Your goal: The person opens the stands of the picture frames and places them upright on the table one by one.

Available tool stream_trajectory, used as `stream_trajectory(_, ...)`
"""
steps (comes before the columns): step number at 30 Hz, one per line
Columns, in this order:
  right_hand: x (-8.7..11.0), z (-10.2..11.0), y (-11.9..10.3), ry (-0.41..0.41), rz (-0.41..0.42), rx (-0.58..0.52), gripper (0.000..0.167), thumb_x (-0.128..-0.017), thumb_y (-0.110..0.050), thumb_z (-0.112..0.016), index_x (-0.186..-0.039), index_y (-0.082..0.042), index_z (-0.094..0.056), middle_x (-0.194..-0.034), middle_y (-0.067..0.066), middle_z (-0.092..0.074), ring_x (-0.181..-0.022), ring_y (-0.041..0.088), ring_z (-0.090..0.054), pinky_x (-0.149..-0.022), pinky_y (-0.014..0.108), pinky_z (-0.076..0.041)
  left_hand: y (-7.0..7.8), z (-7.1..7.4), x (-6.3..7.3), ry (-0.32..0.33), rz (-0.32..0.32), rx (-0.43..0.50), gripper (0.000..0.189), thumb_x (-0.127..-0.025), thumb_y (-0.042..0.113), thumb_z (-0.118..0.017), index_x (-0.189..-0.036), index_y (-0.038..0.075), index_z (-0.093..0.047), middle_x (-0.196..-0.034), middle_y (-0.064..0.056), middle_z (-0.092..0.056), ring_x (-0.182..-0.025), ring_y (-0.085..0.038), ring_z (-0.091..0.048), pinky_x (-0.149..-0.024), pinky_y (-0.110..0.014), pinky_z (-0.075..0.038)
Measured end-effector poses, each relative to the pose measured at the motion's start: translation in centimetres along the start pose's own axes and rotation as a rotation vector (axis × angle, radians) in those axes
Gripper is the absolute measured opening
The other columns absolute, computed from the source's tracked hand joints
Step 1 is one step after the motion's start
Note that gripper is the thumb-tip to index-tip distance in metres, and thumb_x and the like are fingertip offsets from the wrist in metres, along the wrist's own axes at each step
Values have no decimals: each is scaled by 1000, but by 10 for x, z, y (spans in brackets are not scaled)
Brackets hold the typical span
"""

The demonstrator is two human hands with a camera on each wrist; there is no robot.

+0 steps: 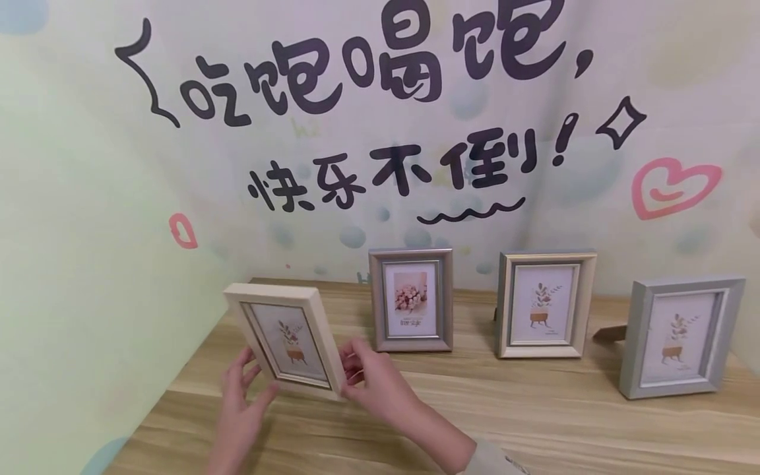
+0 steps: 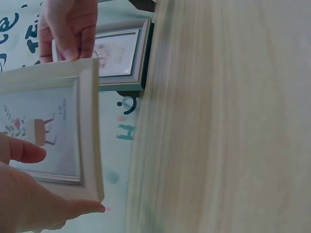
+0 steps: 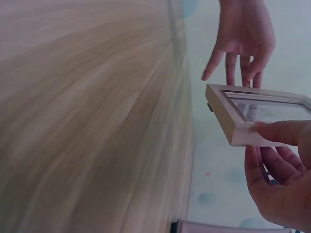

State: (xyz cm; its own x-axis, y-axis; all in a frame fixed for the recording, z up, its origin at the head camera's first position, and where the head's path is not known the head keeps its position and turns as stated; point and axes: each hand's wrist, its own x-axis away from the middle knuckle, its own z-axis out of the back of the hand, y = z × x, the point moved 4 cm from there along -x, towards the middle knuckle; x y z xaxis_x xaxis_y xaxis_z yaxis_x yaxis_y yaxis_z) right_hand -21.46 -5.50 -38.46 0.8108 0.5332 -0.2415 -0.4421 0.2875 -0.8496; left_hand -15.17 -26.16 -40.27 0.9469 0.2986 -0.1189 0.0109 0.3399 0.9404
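A cream picture frame (image 1: pixel 295 340) with a potted-plant print is held tilted above the wooden tabletop, at the left in the head view. My right hand (image 1: pixel 382 382) pinches its lower right side, thumb on the front and fingers behind, as the right wrist view shows. At the opposite side is my left hand (image 1: pixel 240 409), its fingers mostly straight and right at the frame's edge. In the right wrist view, that left hand (image 3: pixel 245 36) has one digit stretched out past the frame's corner. Part of the frame's back is hidden.
Three more picture frames stand on the table (image 1: pixel 505 409): a mauve-grey one (image 1: pixel 445 297) with a flower print, a champagne one (image 1: pixel 588 303) and a grey one (image 1: pixel 629 343) at the right. A cloth wall with black lettering (image 1: pixel 404 171) rises close behind.
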Motion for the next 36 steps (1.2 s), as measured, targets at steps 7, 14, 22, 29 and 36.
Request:
stream_trajectory(7, 11, 2, 13, -30, 42, 188, 34, -78, 7, -71, -109, -3, -62, -95, 7, -72, -81, 9, -69, -70, 13, -56, 1, -14, -4, -97, 6, 33, 79, -91, -11, -50, -156, -2, -8, -160, -25, -10, -147, -50, -24, -110, -35, -44)
stream_trajectory(14, 19, -1, 18, -92, 50, 369, 37, -73, 5, -73, -106, -8, -64, -89, 1, -73, -76, 6, -67, -64, 12, -51, -2, -28, -5, -135, -9, 28, 75, -88, -11, -51, -151, -6, -12, -156, -29, -15, -145, -53, -25, -114, -55, -34)
stream_trajectory(22, 28, -9, 14, -204, 71, 536, 36, -69, -6, -83, -92, -17, -59, -74, -12, -61, -64, -5, -49, -55, 8, -41, -5, -32, -5, -139, 27, 30, 62, -89, -10, -49, -143, -9, -19, -153, -31, -20, -143, -54, -29, -114, -59, -36)
stream_trajectory(29, 31, -12, 11, -226, 94, 592, 38, -69, -11, -87, -89, -18, -55, -74, -14, -60, -64, -5, -48, -56, 9, -40, 20, -18, 2, 59, -149, 80, 52, -93, -11, -47, -141, -7, -30, -148, -16, -38, -143, -29, -40, -117, -27, -38)
stream_trajectory(36, 31, -13, 11, -230, 101, 585, 37, -70, -11, -87, -88, -19, -55, -73, -15, -58, -64, -5, -47, -56, 9, -40, 72, -11, 24, 306, -1050, -99, 29, -91, 2, -57, -115, -16, -56, -125, -18, -57, -134, -19, -48, -123, -28, -30)
